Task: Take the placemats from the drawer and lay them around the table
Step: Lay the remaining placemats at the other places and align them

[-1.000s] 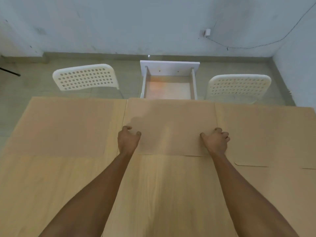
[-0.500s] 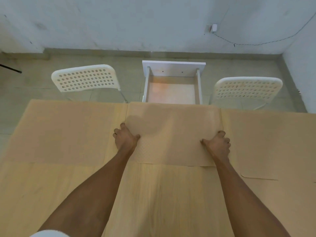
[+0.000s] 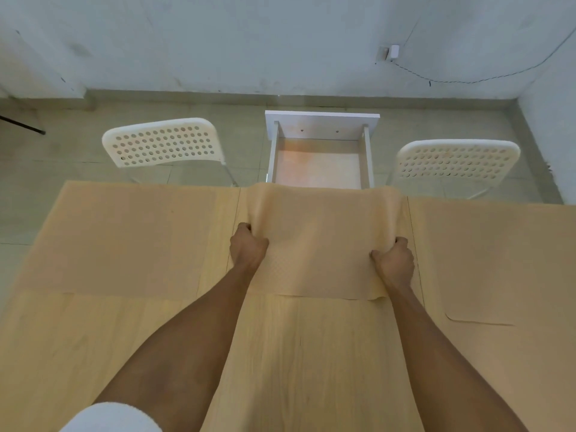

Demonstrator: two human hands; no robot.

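Note:
A tan placemat (image 3: pixel 321 244) lies in the middle of the far side of the wooden table (image 3: pixel 296 363), its far part bulging up off the surface. My left hand (image 3: pixel 247 247) grips its left edge and my right hand (image 3: pixel 394 260) grips its right edge, fingers curled into the fabric. Another placemat (image 3: pixel 124 241) lies flat on the left and a third placemat (image 3: pixel 498 260) lies flat on the right. Beyond the far table edge the white drawer (image 3: pixel 321 126) stands pulled open, its bottom bare.
Two white perforated chairs stand at the far side, one chair (image 3: pixel 162 141) at left and one chair (image 3: pixel 455 160) at right of the drawer. A grey wall with a cable runs behind. Bare wood fills the near half of the table.
Both hands have closed round the middle placemat's side edges and lifted it, so its far part now bulges up where it lay flat before. The view has tilted slightly.

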